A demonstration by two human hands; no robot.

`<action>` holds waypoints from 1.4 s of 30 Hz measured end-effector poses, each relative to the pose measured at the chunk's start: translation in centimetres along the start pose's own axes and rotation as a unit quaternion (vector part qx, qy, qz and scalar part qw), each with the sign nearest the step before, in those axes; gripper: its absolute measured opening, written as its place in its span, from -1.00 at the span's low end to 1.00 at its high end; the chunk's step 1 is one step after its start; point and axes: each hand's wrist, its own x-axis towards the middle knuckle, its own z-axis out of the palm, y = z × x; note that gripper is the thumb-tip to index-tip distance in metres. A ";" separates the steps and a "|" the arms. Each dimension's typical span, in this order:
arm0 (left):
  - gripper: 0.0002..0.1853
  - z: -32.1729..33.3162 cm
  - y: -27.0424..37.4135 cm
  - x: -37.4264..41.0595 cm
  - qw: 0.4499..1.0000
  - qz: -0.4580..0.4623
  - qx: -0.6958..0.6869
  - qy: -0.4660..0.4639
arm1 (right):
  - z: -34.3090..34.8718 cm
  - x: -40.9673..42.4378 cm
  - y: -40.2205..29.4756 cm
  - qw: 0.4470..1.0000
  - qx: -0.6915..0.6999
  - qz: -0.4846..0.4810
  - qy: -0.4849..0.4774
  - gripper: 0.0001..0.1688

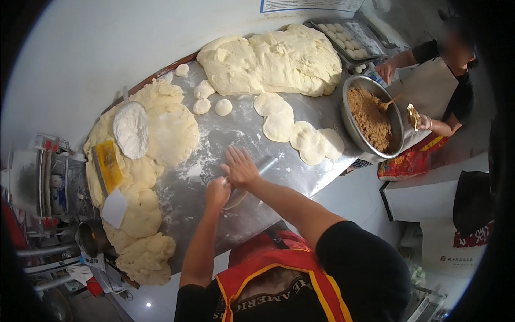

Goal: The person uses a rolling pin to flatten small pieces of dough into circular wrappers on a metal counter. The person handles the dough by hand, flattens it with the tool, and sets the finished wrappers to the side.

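Observation:
On the floured metal table, my right hand [240, 168] lies with its fingers stretched out over a rolling pin [267, 165]. My left hand [218, 192] is closed around the pin's near end. Partly hidden under my hands and forearm is a flat dough round [236, 199]. Several rolled dough wrappers [278, 127] overlap in a row to the right of my hands. Small dough balls, one of them [223, 107] near the middle, sit farther back. A large dough mass [273, 60] lies at the back edge.
More dough [141, 209] lines the left side, bearing a bowl of flour [131, 131] and a yellow-handled dough scraper [108, 167]. At right stands a metal bowl of filling [370, 116], beside a co-worker [430, 84] holding a filled wrapper. A tray of dough balls [346, 40] is behind.

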 end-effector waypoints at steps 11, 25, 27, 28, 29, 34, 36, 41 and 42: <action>-0.68 2.2 -7.4 -3.7 0.987 0.006 -0.159 0.017 | -2.1 -9.8 1.2 0.994 -0.055 -0.087 -0.028 -0.22; -0.66 2.5 -9.2 -3.3 0.976 0.003 -0.215 -0.040 | -1.4 -10.9 1.1 0.995 -0.013 -0.073 -0.066 -0.17; -0.67 -0.5 -4.0 -3.0 0.987 -0.014 -0.147 -0.068 | -0.1 -5.3 0.2 0.997 -0.046 -0.043 -0.038 -0.27; -0.68 -0.7 -2.9 -2.2 0.991 -0.019 -0.126 -0.037 | 1.0 -2.6 0.0 0.997 -0.053 -0.053 -0.007 -0.30; -0.68 -0.8 -1.9 -1.2 0.994 -0.027 -0.105 -0.011 | 1.2 -0.6 -0.4 0.997 -0.045 -0.065 0.013 -0.31; -0.70 0.6 -4.1 -0.7 0.997 -0.010 -0.055 0.051 | 0.0 -3.8 -0.3 0.992 -0.020 -0.126 -0.018 -0.28; -0.68 2.3 -8.0 -2.1 0.967 -0.043 -0.196 0.154 | -1.4 -11.5 1.7 0.988 -0.038 -0.135 -0.063 -0.22; -0.65 0.9 -6.3 -4.1 0.969 -0.035 -0.243 -0.015 | -0.1 -5.6 -0.2 0.992 -0.073 -0.095 -0.042 -0.26; -0.64 0.1 -4.9 -3.0 0.983 -0.022 -0.184 0.004 | 0.2 -2.5 -1.5 0.995 -0.064 -0.071 -0.033 -0.30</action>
